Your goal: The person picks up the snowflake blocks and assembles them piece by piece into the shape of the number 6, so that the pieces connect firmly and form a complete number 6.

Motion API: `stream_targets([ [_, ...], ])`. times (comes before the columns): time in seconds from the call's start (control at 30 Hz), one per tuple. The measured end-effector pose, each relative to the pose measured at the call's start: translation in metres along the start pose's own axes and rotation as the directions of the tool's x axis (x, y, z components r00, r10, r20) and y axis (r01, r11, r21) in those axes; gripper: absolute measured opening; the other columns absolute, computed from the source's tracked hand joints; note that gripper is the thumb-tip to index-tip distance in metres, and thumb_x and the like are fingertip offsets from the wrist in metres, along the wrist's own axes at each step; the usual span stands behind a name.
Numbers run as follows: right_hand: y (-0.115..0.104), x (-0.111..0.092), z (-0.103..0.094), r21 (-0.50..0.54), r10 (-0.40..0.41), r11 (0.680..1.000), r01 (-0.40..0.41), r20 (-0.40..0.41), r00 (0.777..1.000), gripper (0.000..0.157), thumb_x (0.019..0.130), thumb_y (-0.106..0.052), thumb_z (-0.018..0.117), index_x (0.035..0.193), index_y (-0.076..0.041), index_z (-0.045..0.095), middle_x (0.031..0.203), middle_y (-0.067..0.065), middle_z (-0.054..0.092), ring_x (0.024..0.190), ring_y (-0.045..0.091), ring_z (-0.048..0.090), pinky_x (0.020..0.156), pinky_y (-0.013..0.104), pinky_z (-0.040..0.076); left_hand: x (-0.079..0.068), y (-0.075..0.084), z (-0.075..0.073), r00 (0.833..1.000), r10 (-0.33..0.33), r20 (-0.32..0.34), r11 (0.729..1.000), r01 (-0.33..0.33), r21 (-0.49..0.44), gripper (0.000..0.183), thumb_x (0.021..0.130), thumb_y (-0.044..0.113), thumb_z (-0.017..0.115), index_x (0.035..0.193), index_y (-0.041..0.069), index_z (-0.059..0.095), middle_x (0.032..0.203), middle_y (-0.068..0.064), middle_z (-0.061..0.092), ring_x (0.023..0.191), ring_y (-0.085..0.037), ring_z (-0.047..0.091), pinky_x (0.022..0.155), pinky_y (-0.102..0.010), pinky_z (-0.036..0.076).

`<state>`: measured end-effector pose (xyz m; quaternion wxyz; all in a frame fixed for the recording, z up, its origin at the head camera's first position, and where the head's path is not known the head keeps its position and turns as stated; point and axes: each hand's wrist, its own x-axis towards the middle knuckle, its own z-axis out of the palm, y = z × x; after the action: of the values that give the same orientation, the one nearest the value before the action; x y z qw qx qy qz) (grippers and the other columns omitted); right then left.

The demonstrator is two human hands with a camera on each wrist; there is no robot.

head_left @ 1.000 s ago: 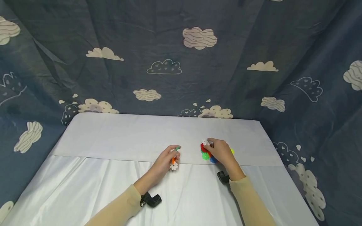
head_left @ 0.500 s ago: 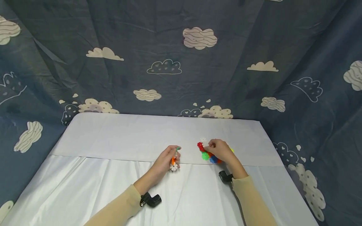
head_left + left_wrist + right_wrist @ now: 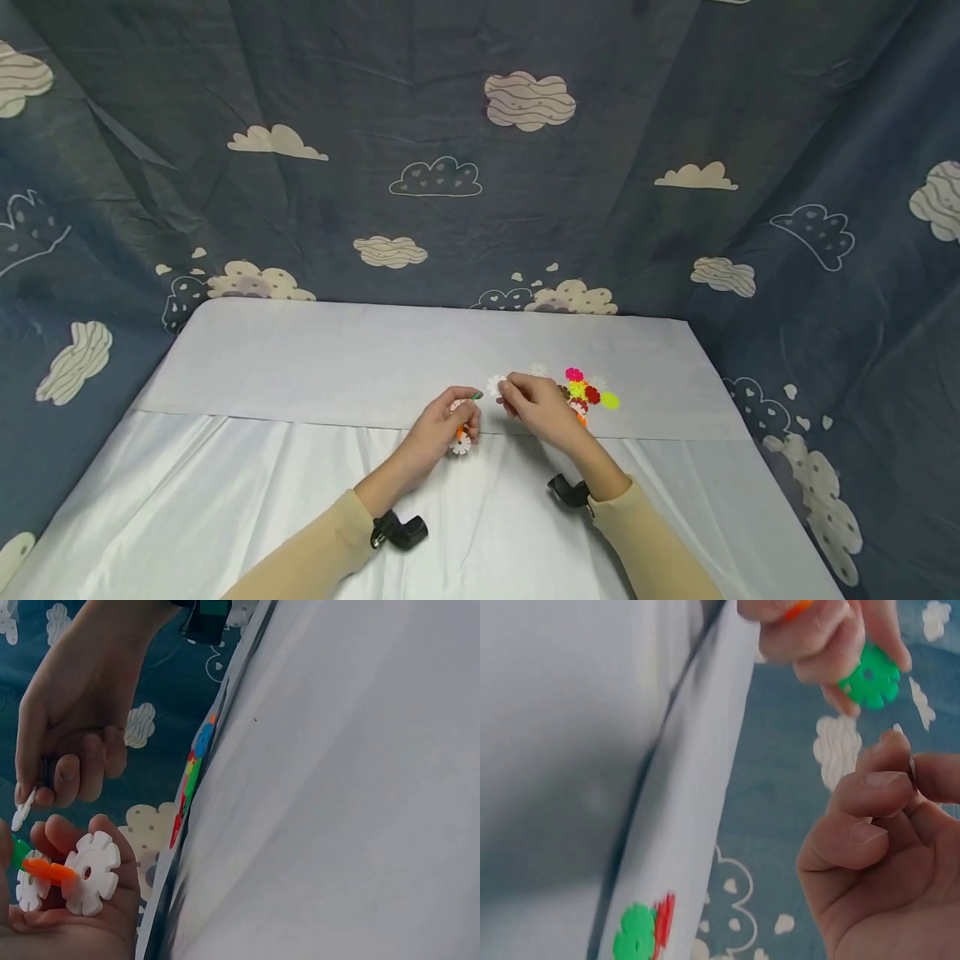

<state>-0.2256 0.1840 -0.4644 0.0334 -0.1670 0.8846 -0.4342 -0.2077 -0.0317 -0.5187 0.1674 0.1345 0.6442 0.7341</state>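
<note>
L hand (image 3: 442,423): fingers curled round joined discs, gripping.
Joined set: 2 white discs (image 3: 91,873), orange disc (image 3: 46,870) betw. them, green disc (image 3: 870,676) at far end, sticking out past fingertips nr thumb; nearer white disc shows outside the grip, by L fingers.
R hand (image 3: 542,408): thumb + index pinch 1 white disc (image 3: 495,386) by edge; it pokes out past the tips twd L hand, nr green disc, apart.
Pile: multicol. discs (image 3: 577,390) on white-clothed table (image 3: 337,358), to R of R hand, partly hidden behind it.
</note>
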Motion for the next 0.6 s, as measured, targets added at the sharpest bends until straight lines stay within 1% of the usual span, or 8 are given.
stream_targets([
  [0.07, -0.0016, -0.0008, 0.0048, 0.0, -0.015, 1.0, 0.015, -0.006, 1.0, 0.036, 0.111, -0.026, 0.057, 0.08, -0.009, 0.063, 0.068, -0.001, 0.056, 0.062, 0.011, 0.048, 0.058, 0.024, 0.039, -0.0007, 0.0001, 0.0007, 1.0, 0.012, 0.015, 1.0, -0.013, 0.022, 0.04, 0.115, 0.025, 0.047, 0.145, -0.001, 0.047, 0.091, 0.002, 0.058, 0.081, -0.011, 0.059, 0.076, -0.021, 0.054],
  [0.13, -0.0026, -0.0012, 0.0072, 0.005, -0.022, 1.0, 0.021, 0.002, 1.0, 0.035, 0.111, -0.026, 0.057, 0.079, -0.011, 0.063, 0.068, -0.001, 0.055, 0.06, 0.009, 0.046, 0.057, 0.023, 0.038, -0.0016, 0.0002, 0.0019, 1.0, 0.018, 0.022, 0.999, -0.019, 0.051, 0.036, 0.116, 0.024, 0.046, 0.144, 0.002, 0.048, 0.09, 0.002, 0.056, 0.08, -0.011, 0.056, 0.075, -0.02, 0.052],
  [0.3, -0.0039, -0.0022, 0.0094, -0.004, -0.026, 1.0, 0.026, 0.013, 1.0, 0.036, 0.111, -0.026, 0.057, 0.078, -0.013, 0.061, 0.067, -0.002, 0.054, 0.058, 0.008, 0.043, 0.056, 0.022, 0.035, -0.0035, 0.0006, 0.0035, 0.999, 0.032, 0.038, 0.995, -0.035, 0.089, 0.032, 0.116, 0.023, 0.045, 0.142, 0.005, 0.047, 0.091, 0.001, 0.053, 0.081, -0.01, 0.055, 0.075, -0.02, 0.051],
  [0.53, -0.0041, -0.0017, 0.008, -0.118, -0.063, 0.991, 0.064, 0.012, 0.998, 0.034, 0.111, -0.023, 0.057, 0.077, -0.014, 0.058, 0.065, -0.005, 0.049, 0.058, 0.008, 0.042, 0.055, 0.022, 0.034, -0.0035, 0.0002, 0.0029, 0.998, 0.044, 0.052, 0.995, -0.049, 0.089, 0.034, 0.115, 0.024, 0.047, 0.141, 0.002, 0.047, 0.088, 0.001, 0.053, 0.079, -0.01, 0.055, 0.074, -0.019, 0.051],
  [0.6, -0.005, -0.0023, 0.0068, -0.136, -0.075, 0.988, 0.076, 0.014, 0.997, 0.034, 0.11, -0.022, 0.057, 0.077, -0.015, 0.057, 0.065, -0.005, 0.049, 0.058, 0.008, 0.043, 0.056, 0.022, 0.034, -0.0035, 0.0003, 0.0031, 0.997, 0.046, 0.055, 0.996, -0.05, 0.078, 0.034, 0.115, 0.023, 0.047, 0.141, 0.002, 0.047, 0.088, 0.001, 0.053, 0.079, -0.009, 0.055, 0.074, -0.02, 0.052],
])
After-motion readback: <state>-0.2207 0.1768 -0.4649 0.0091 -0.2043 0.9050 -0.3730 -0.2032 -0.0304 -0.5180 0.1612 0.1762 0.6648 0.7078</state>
